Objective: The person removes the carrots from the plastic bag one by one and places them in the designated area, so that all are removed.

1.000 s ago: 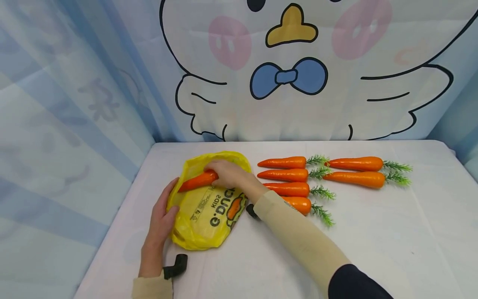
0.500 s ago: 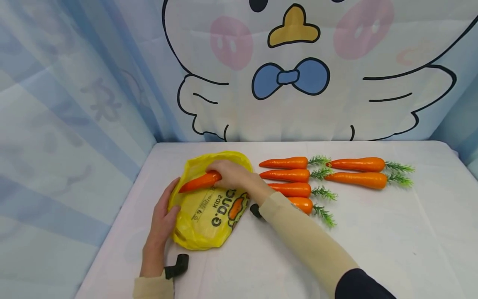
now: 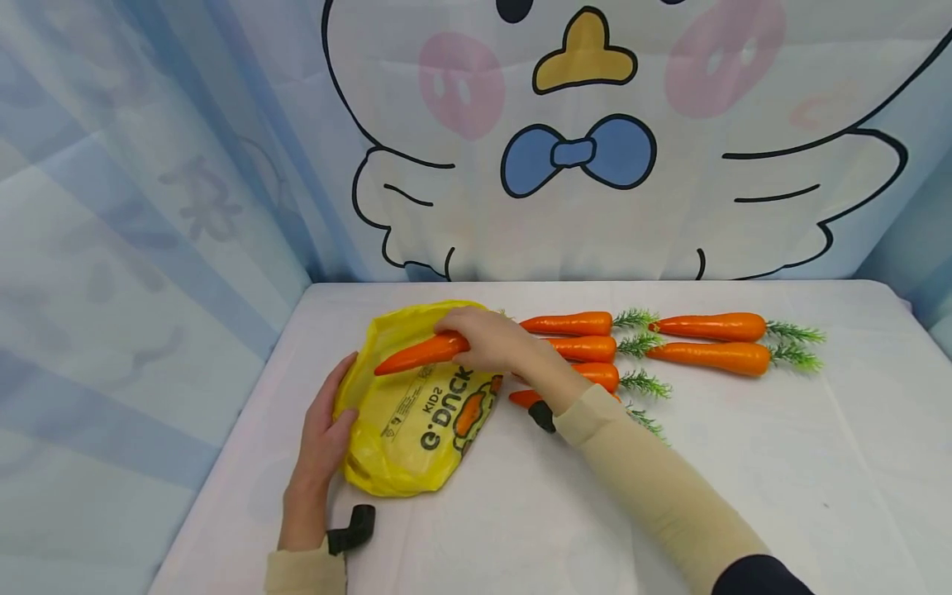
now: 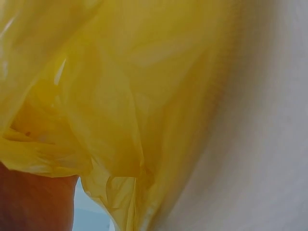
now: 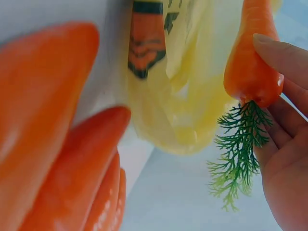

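Observation:
A yellow plastic bag (image 3: 416, 430) with black print lies at the left of the table, its mouth spread toward the back. My left hand (image 3: 327, 430) grips the bag's left edge, thumb on the near side; in the left wrist view, folds of yellow film (image 4: 120, 96) cover most of the picture. Over the bag's mouth, my right hand (image 3: 491, 339) holds an orange toy carrot (image 3: 420, 355) by its thick end, tip pointing left. The right wrist view shows the thumb (image 5: 284, 55) pressed on that carrot, with its green leaves (image 5: 240, 149) hanging beside the palm.
Several more carrots lie in two columns right of the bag, such as the far right one (image 3: 710, 357). My right forearm (image 3: 654, 479) partly covers the nearest ones. A white cloth covers the table (image 3: 818, 496). A printed curtain (image 3: 580, 231) stands behind.
My right hand has drawn the carrot to the right and slightly up, its tip coming away from the bag's left rim. The left hand has stayed at the bag's edge.

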### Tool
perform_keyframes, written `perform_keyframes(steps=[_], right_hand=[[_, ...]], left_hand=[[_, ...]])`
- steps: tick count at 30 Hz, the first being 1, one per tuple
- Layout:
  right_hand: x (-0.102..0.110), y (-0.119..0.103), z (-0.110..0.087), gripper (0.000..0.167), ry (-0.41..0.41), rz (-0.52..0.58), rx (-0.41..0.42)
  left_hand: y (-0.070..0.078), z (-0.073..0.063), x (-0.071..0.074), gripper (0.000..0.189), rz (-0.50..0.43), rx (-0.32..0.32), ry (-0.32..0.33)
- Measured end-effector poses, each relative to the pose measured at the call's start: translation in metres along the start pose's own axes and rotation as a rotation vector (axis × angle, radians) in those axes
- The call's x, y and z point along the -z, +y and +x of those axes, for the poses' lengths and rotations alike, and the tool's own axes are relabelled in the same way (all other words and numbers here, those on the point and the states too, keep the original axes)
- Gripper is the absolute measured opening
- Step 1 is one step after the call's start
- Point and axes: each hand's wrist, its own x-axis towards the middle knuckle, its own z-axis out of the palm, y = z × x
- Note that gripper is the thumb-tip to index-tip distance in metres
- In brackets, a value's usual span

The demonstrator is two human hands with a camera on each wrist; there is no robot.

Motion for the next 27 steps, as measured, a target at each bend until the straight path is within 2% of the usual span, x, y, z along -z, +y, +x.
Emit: perform_keyframes(steps=[11, 22, 27], right_hand=[[0.021, 0.007, -0.033, 0.05, 0.044, 0.023, -0.038], [0.039, 0.02, -0.071, 0.045, 0.151, 0.031, -0.004], [0.047, 0.029, -0.093, 0.046, 0.185, 0.047, -0.055]], left_hand=[[0.001, -0.001, 0.0, 0.074, -0.009, 0.013, 0.001], [0.001, -0.001, -0.001, 0.074, -0.004, 0.02, 0.012], [0.0, -0.001, -0.001, 0.074, 0.003, 0.014, 0.014]])
